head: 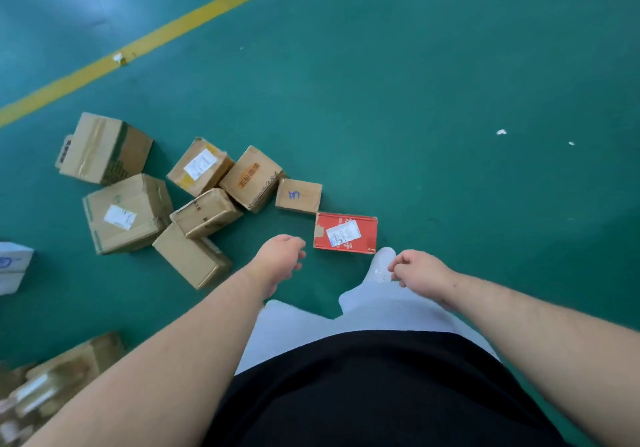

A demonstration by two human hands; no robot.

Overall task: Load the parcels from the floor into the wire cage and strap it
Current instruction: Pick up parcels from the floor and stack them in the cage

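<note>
Two bare hands hung low over the green floor (450, 65), and neither held anything. The left hand (278, 256) had its fingers (300, 254) loosely curled, in the air near the left end of the red box (360, 230) and touching nothing. The right hand (420, 268) was slack too, its fingers (397, 267) drooping over a white shoe (381, 259) just beside the red box's near edge.

The red box lay flat at the right end of the parcels. Its far left corner met a small box (298, 195) marked in blue. Six more brown boxes (126, 212) sat in a loose heap to the left, several touching or leaning on each other. A white box (14, 266) was cut off by the left edge, and blurred cartons (62, 370) filled the bottom left corner.

Wide floor lay right of and beyond the red box, with only two white scraps (501, 131). A yellow line (166, 31) crossed the far left on a slant.
</note>
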